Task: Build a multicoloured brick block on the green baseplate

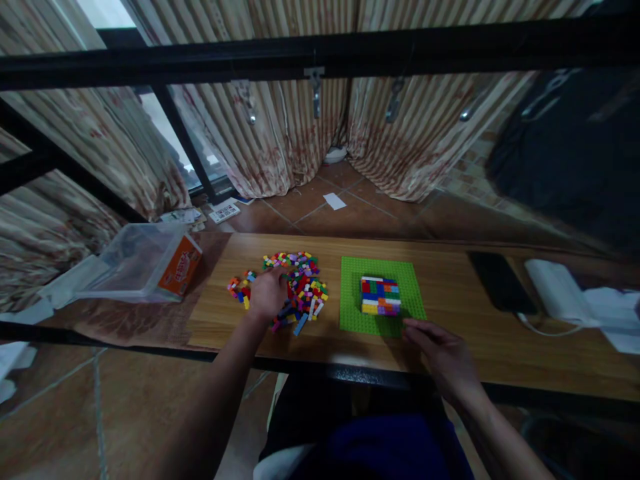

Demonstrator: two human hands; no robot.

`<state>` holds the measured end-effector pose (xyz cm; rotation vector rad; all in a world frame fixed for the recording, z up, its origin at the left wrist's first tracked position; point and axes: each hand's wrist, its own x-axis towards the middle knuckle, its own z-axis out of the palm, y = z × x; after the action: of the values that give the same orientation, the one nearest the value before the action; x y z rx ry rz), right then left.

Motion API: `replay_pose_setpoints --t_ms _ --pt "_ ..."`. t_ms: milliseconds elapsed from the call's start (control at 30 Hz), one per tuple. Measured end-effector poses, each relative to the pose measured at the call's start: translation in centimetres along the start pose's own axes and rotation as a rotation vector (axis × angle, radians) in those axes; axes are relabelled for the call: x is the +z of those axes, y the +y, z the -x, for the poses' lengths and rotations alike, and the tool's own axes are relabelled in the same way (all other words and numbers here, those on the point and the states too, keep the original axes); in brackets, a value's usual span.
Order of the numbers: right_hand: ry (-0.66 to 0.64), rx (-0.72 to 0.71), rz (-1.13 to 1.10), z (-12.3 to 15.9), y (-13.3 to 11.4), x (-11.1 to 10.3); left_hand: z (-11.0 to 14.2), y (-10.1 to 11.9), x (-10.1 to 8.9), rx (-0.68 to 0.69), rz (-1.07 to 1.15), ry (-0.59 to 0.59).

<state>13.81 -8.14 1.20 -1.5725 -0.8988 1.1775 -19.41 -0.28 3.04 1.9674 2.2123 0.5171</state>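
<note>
My left hand (pixel 269 292) reaches over a loose pile of small coloured toy bricks (pixel 306 285), its fingers stretched out among them, with the fingertips partly hidden. To the right of the pile lies a green studded baseplate (pixel 353 317). A rectangular block built of many-coloured bricks (pixel 381 296) stands on it, near the middle. My right hand (pixel 443 350) is by the baseplate's near right corner, thumb and forefinger pinched together. Whatever may be between those fingertips is too small to make out.
On the left stands a clear plastic bin (pixel 145 260) with an orange label. To the right lie a black phone (pixel 501 281), a white device (pixel 560 290) with a cable, and white paper (pixel 617 320). A dark metal bar (pixel 320 57) crosses above the wooden table (pixel 320 347).
</note>
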Motion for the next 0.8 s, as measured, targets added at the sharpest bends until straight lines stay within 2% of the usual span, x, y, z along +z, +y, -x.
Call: replay_pose_setpoints --t_ms 133,300,400,533,667,800 --pt "0.015 -0.053 0.036 -0.6 0.1 -0.7 -0.1 0.0 0.4 0.04 -0.061 -0.017" --pt "0.003 -0.218 0.164 -1.6 0.4 -0.1 -0.2 0.4 0.3 0.019 -0.08 -0.021" --pt "0.017 -0.332 0.198 -2.2 0.8 0.4 -0.1 0.4 0.3 0.012 -0.083 0.004" --pt "0.033 -0.416 0.198 -2.8 1.2 0.9 0.4 0.9 -0.1 0.001 -0.075 0.059" --pt "0.066 -0.512 0.268 -2.8 1.2 1.3 2.1 3.5 -0.6 0.063 0.061 0.107" --pt "0.113 -0.603 0.352 -2.4 0.8 2.0 4.7 7.4 0.3 0.189 0.243 0.042"
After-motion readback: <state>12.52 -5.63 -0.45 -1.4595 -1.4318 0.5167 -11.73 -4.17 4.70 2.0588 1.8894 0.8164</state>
